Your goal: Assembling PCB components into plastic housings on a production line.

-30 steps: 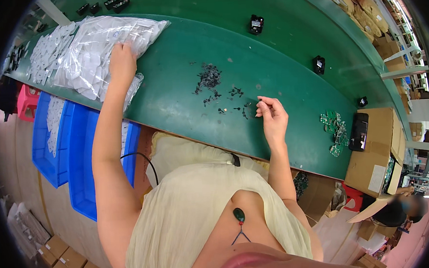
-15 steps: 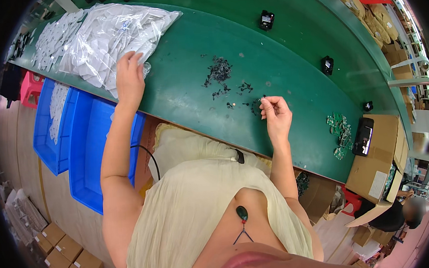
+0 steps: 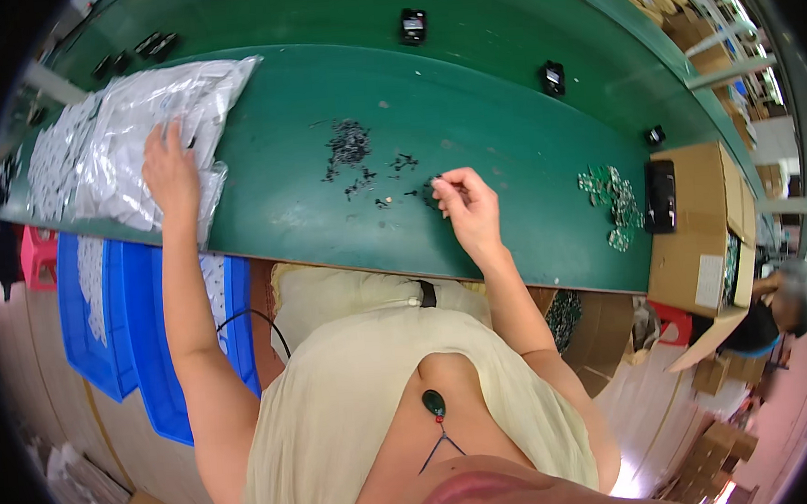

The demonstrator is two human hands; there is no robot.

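My left hand (image 3: 173, 176) lies over a clear plastic bag (image 3: 121, 163) filled with flat white pieces, its fingers stretched out and slightly apart. A small dark spot shows beside its fingertips; what it is I cannot make out. On the green table (image 3: 328, 229), my right hand (image 3: 470, 211) is closed in a pinch, with a small black part (image 3: 435, 180) at its fingertips. Left of that hand are a heap of small black parts (image 3: 349, 143) and several loose ones (image 3: 404, 162).
Loose white pieces (image 3: 54, 162) lie left of the bag. Blue bins (image 3: 151, 360) stand below the table's left edge. Green circuit boards (image 3: 620, 204), a black device (image 3: 661, 196) and an open cardboard box (image 3: 693, 262) are at the right. Another person (image 3: 766, 322) is beyond the box.
The whole view has turned and shifted, so the table things appear farther left. My left hand remains over the bag and my right hand keeps its pinch near the black parts.
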